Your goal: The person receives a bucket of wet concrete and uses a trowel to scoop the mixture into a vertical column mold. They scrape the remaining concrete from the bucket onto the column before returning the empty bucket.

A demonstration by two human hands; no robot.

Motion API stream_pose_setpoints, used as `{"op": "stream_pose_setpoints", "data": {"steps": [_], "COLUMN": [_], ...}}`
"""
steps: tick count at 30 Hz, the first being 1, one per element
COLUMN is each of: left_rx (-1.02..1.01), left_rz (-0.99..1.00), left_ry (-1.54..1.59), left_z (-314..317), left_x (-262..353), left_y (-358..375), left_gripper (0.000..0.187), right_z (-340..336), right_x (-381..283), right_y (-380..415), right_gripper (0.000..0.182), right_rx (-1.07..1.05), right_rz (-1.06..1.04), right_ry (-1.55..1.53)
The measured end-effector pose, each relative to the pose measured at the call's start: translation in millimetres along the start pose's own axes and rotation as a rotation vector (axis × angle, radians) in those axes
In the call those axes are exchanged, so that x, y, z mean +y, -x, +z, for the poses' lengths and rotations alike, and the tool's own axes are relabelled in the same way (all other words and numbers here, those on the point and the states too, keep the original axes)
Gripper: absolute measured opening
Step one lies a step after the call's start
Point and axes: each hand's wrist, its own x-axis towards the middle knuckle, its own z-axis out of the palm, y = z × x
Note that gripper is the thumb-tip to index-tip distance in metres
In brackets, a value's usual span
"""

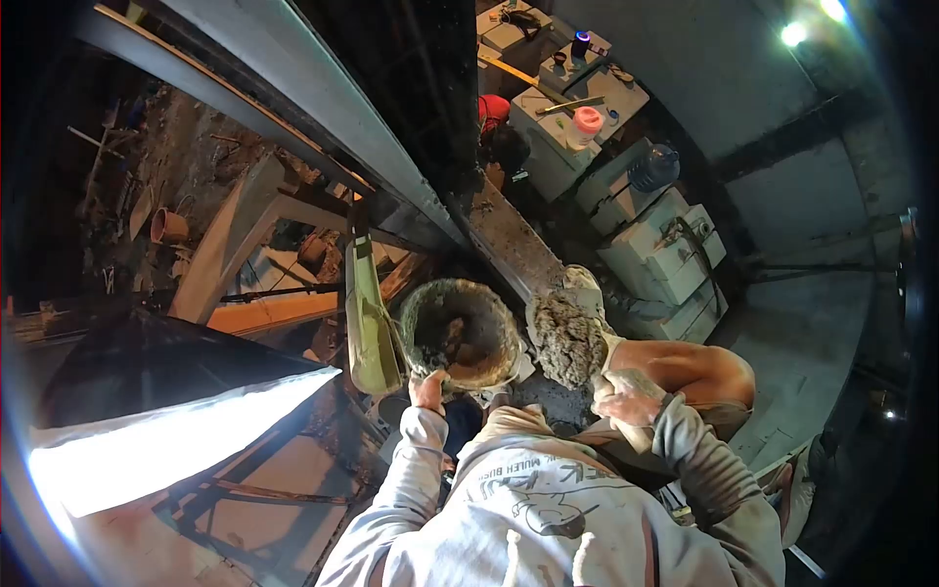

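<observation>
Head: left hand [427, 391] grips bucket [496, 338], clump [455, 333] inside; right hand [629, 399] beside mortar [565, 339]

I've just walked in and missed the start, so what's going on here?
Someone's left hand grips the rim of a dirty bucket. The right hand is closed beside a heap of lumpy grey mix, perhaps gripping a tool under it. The heap is outside the bucket. Another person is partly visible beyond, near pale blocks.

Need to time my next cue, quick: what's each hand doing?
Left hand: closed on the rim of the bucket.
Right hand: closed beside the mortar-like heap; what it grips cannot be made out.
</observation>
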Motion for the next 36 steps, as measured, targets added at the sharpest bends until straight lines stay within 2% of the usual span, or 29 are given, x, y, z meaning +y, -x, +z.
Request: {"op": "stream_pose_setpoints", "data": {"steps": [1, 3, 4, 5, 7, 9, 10, 11, 13, 15, 17, 18, 19, 21, 25, 26, 27, 28, 29, 30, 31, 32, 33, 35, 36], "left_rx": [0.039, 0.066, 0.140, 0.115, 0.233, 0.167, 0.124, 0.171, 0.148, 0.095, 0.154, 0.143, 0.134, 0.078, -0.028, -0.160, -0.074, -0.064, -0.053, -0.093, -0.134, -0.203, -0.162, -0.078, -0.105], "left_rz": [-0.067, -0.022, -0.126, -0.019, -0.045, -0.232, -0.113, -0.104, -0.072, -0.029, -0.201, -0.171, -0.196, -0.036, 0.020, 0.055, -0.107, -0.076, -0.045, -0.018, 0.010, 0.157, 0.093, 0.017, 0.009], "left_ry": [-0.065, -0.139, -0.042, -0.028, -0.210, -0.236, -0.154, -0.093, -0.112, -0.099, -0.103, -0.086, -0.053, -0.083, -0.125, -0.191, -0.203, -0.188, -0.174, -0.143, -0.112, -0.111, -0.153, -0.109, -0.208], "left_z": [-3.8, -15.9, -5.9, -14.7, -21.2, -46.2, -46.6, -44.2, -59.7, -48.3, -43.5, -33.4, -22.1, -16.9, -3.5, 2.0, 26.2, 27.4, 26.4, 22.8, 17.9, 9.2, 2.9, 16.3, 4.5], "left_x": [2.8, -13.2, 7.7, -4.7, -7.2, -39.0, -38.0, -34.2, -44.7, -45.2, -33.1, -19.7, -7.1, -14.1, -7.8, 13.3, 52.9, 49.3, 43.6, 37.1, 28.8, 15.3, 6.4, 29.8, 18.2], "left_y": [5.0, 0.2, 20.4, 14.9, 17.8, 4.4, 11.9, 23.7, 25.9, 16.0, 15.0, 20.1, 31.2, 23.9, 6.3, 17.3, 45.6, 43.0, 36.3, 30.7, 22.9, 11.9, 3.8, 27.4, 15.5], "left_gripper": [0.031, 0.031, 0.030, 0.029, 0.041, 0.045, 0.055, 0.064, 0.061, 0.059, 0.040, 0.028, 0.026, 0.024, 0.024, 0.025, 0.025, 0.024, 0.024, 0.027, 0.029, 0.031, 0.031, 0.029, 0.028], "right_z": [-11.7, -42.7, -54.0, -62.2, -91.6, -113.4, -118.1, -117.1, -108.3, -92.8, -76.5, -70.8, -63.5, -50.7, -33.0, -34.5, -36.1, -39.9, -40.2, -39.1, -40.3, -39.5, -38.7, -41.8, -43.9], "right_x": [0.1, -65.2, -78.8, -84.7, -105.0, -130.5, -142.2, -147.8, -139.9, -121.4, -100.1, -90.2, -79.1, -54.8, -23.7, -23.2, -24.7, -28.0, -33.3, -38.3, -43.7, -39.3, -35.2, -40.8, -46.1], "right_y": [-4.9, -29.8, -55.3, -88.0, -189.0, -284.1, -312.0, -323.9, -324.7, -312.1, -295.0, -285.4, -275.4, -253.1, -214.8, -209.2, -205.4, -204.3, -206.1, -214.4, -229.4, -257.0, -284.5, -321.1, -333.5], "right_gripper": [0.015, 0.012, 0.012, 0.012, 0.012, 0.012, 0.012, 0.012, 0.013, 0.013, 0.014, 0.014, 0.015, 0.015, 0.017, 0.017, 0.018, 0.018, 0.024, 0.024, 0.024, 0.025, 0.025, 0.024, 0.024], "right_rx": [-0.129, -0.146, -0.090, -0.058, -0.002, 0.039, 0.052, 0.040, 0.008, -0.034, -0.076, -0.095, -0.110, -0.131, -0.156, -0.158, -0.155, -0.145, -0.081, -0.081, 0.035, 0.093, 0.150, 0.209, 0.219], "right_rz": [-0.070, 0.524, 0.520, 0.419, 0.207, 0.108, 0.086, 0.076, 0.062, 0.058, 0.068, 0.077, 0.089, 0.114, 0.110, 0.088, 0.114, 0.179, 0.362, 0.353, 0.353, 0.349, 0.343, 0.304, 0.282], "right_ry": [0.016, -0.289, -0.309, -0.251, -0.127, -0.015, 0.020, 0.036, 0.063, 0.095, 0.107, 0.123, 0.151, 0.226, 0.388, 0.405, 0.352, 0.240, -0.001, -0.005, -0.040, -0.061, -0.081, -0.115, -0.128]}}
